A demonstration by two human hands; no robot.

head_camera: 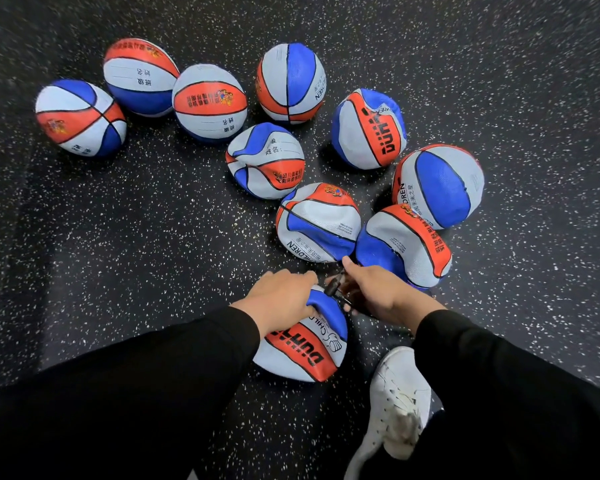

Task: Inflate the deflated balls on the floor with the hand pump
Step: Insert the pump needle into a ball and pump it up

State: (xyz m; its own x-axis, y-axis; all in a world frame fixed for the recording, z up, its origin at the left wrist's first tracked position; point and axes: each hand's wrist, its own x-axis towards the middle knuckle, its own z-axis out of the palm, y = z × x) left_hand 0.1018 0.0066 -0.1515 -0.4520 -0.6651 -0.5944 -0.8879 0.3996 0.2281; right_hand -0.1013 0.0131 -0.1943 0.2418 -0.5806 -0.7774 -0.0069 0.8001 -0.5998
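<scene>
A dented red, white and blue ball (303,344) lies on the floor close in front of me. My left hand (281,297) grips its blue top. My right hand (378,292) holds the black hand pump (336,289) right beside that hand, at the ball's upper edge. Most of the pump is hidden under my fingers. Several more balls of the same colours lie beyond; the nearest, a crumpled one (317,223), sits just past my hands, and another (404,245) lies to its right.
The floor (153,237) is black rubber with white speckles. My white shoe (399,400) rests on it at the lower right, next to the ball I hold. Rounder balls (80,117) lie at the far left.
</scene>
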